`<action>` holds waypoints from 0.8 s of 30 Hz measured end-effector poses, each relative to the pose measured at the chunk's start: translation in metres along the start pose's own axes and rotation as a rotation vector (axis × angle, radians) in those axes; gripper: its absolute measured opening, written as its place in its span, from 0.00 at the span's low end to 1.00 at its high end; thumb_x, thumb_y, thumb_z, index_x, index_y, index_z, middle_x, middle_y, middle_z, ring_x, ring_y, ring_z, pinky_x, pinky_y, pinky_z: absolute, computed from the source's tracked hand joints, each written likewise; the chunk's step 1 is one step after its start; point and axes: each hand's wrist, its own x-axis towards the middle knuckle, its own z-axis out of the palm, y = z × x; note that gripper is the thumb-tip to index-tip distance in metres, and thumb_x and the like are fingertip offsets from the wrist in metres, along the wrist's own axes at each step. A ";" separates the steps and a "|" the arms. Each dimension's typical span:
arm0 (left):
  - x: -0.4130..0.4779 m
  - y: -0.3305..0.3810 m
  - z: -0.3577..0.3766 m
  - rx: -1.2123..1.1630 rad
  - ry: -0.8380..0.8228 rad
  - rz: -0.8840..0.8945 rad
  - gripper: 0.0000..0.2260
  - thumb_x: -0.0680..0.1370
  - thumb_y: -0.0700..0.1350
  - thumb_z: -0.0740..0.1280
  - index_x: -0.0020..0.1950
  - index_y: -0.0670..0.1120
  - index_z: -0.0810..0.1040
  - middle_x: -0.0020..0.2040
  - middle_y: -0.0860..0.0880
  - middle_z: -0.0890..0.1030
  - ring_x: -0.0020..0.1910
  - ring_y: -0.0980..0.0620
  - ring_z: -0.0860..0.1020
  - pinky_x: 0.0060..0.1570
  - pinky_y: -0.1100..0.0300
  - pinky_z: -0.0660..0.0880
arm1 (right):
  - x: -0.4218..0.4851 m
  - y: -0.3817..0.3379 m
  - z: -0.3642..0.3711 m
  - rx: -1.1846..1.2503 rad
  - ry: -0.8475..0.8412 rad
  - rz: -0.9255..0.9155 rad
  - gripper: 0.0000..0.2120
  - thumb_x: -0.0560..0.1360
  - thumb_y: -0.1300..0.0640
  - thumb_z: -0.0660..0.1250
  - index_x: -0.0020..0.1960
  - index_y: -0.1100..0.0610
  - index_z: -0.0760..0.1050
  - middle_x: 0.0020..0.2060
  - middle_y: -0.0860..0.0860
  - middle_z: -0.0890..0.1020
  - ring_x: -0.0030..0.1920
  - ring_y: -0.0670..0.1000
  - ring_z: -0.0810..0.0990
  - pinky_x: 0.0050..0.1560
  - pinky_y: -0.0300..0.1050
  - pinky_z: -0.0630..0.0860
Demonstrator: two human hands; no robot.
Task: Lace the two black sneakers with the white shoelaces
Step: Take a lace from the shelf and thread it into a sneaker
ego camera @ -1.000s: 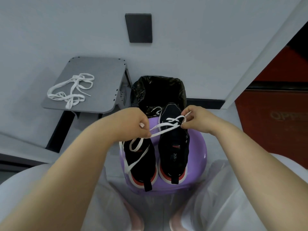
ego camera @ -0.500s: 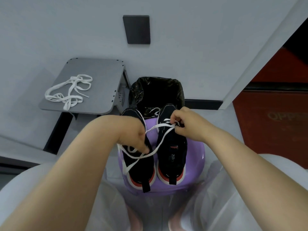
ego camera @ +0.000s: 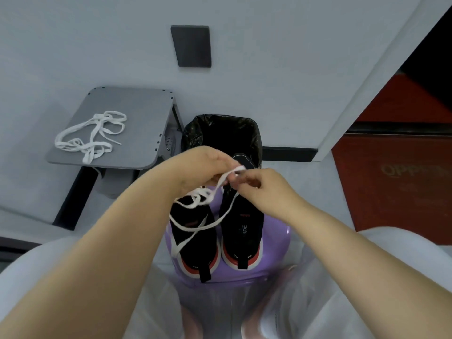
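Two black sneakers with red and white heels stand side by side on a purple stool, heels toward me: the left sneaker and the right sneaker. A white shoelace runs from the right sneaker's eyelets, loops over the left sneaker and hangs down its side. My left hand and my right hand meet above the toe of the right sneaker, and each pinches a strand of this lace. A second white shoelace lies tangled on the grey side table.
A bin lined with a black bag stands just behind the stool, against the grey wall. A dark square plate is on the wall. A red panel is at the right. My knees in white cloth flank the stool.
My left hand rose from over the left sneaker to meet my right hand above the right sneaker's toe. The lace's slack now drapes lower across the left sneaker.
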 end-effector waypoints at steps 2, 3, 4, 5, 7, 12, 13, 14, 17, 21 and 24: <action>-0.001 0.004 0.003 -0.277 -0.016 0.056 0.09 0.80 0.38 0.60 0.54 0.40 0.79 0.37 0.50 0.82 0.36 0.57 0.78 0.43 0.65 0.77 | -0.006 -0.011 0.011 0.480 -0.103 0.050 0.11 0.77 0.62 0.61 0.53 0.53 0.79 0.50 0.47 0.84 0.52 0.41 0.80 0.57 0.32 0.71; -0.002 0.006 0.004 -0.384 -0.011 0.090 0.09 0.80 0.37 0.60 0.56 0.40 0.77 0.40 0.50 0.83 0.38 0.57 0.80 0.44 0.66 0.78 | -0.007 -0.015 0.016 0.637 -0.130 0.052 0.11 0.77 0.62 0.60 0.54 0.54 0.78 0.52 0.47 0.83 0.56 0.41 0.79 0.62 0.37 0.71; -0.003 0.008 0.005 -0.476 -0.007 0.129 0.10 0.79 0.36 0.59 0.58 0.41 0.76 0.43 0.49 0.84 0.39 0.57 0.81 0.44 0.66 0.78 | -0.007 -0.017 0.019 0.727 -0.135 0.040 0.09 0.78 0.61 0.60 0.53 0.54 0.78 0.53 0.48 0.83 0.59 0.42 0.78 0.64 0.40 0.70; -0.005 0.011 0.004 -0.557 -0.010 0.168 0.11 0.79 0.34 0.59 0.59 0.42 0.75 0.45 0.48 0.84 0.41 0.56 0.82 0.44 0.66 0.79 | -0.007 -0.020 0.019 0.767 -0.125 0.019 0.08 0.78 0.59 0.60 0.52 0.53 0.77 0.53 0.47 0.83 0.59 0.42 0.77 0.63 0.40 0.70; -0.009 0.016 0.002 -0.691 -0.001 0.223 0.12 0.79 0.33 0.58 0.60 0.42 0.75 0.48 0.47 0.84 0.43 0.55 0.83 0.46 0.64 0.79 | -0.006 -0.024 0.012 0.722 -0.106 -0.027 0.08 0.79 0.57 0.61 0.48 0.50 0.78 0.48 0.43 0.83 0.55 0.39 0.79 0.58 0.35 0.71; -0.014 0.020 -0.011 -0.919 0.104 0.284 0.12 0.81 0.34 0.54 0.57 0.41 0.74 0.45 0.48 0.85 0.45 0.54 0.83 0.48 0.62 0.80 | -0.005 -0.019 -0.010 0.514 -0.282 0.000 0.12 0.79 0.60 0.59 0.39 0.53 0.76 0.47 0.49 0.85 0.56 0.44 0.80 0.64 0.41 0.69; -0.014 0.020 -0.013 -0.955 0.106 0.287 0.12 0.81 0.35 0.53 0.58 0.41 0.74 0.45 0.48 0.85 0.45 0.54 0.83 0.50 0.60 0.80 | -0.006 -0.017 -0.010 0.507 -0.264 -0.004 0.09 0.79 0.60 0.60 0.42 0.53 0.75 0.49 0.49 0.84 0.57 0.44 0.79 0.65 0.41 0.69; -0.014 0.020 -0.014 -0.980 0.099 0.292 0.12 0.81 0.35 0.53 0.59 0.41 0.74 0.45 0.49 0.84 0.45 0.54 0.83 0.52 0.58 0.79 | -0.005 -0.017 -0.010 0.508 -0.218 -0.021 0.06 0.79 0.60 0.61 0.46 0.53 0.74 0.51 0.49 0.84 0.58 0.44 0.79 0.64 0.40 0.69; -0.015 0.023 -0.006 -1.006 0.029 0.313 0.13 0.81 0.36 0.52 0.60 0.42 0.74 0.45 0.50 0.84 0.46 0.54 0.83 0.57 0.57 0.76 | -0.004 -0.022 -0.004 0.574 -0.154 -0.111 0.09 0.77 0.62 0.63 0.57 0.56 0.73 0.51 0.48 0.82 0.52 0.39 0.80 0.56 0.32 0.72; -0.017 0.028 0.001 -0.986 0.025 0.330 0.13 0.81 0.36 0.52 0.59 0.42 0.74 0.45 0.50 0.83 0.43 0.54 0.82 0.50 0.61 0.79 | -0.005 -0.033 -0.002 0.523 -0.217 -0.150 0.10 0.78 0.61 0.62 0.42 0.54 0.78 0.29 0.45 0.77 0.33 0.45 0.75 0.45 0.34 0.73; -0.018 0.028 -0.016 -0.841 0.236 0.255 0.13 0.81 0.35 0.53 0.56 0.43 0.76 0.39 0.50 0.83 0.31 0.57 0.77 0.31 0.68 0.75 | -0.001 -0.030 -0.017 0.435 -0.129 -0.143 0.12 0.79 0.58 0.61 0.38 0.52 0.77 0.25 0.42 0.74 0.28 0.42 0.69 0.47 0.41 0.71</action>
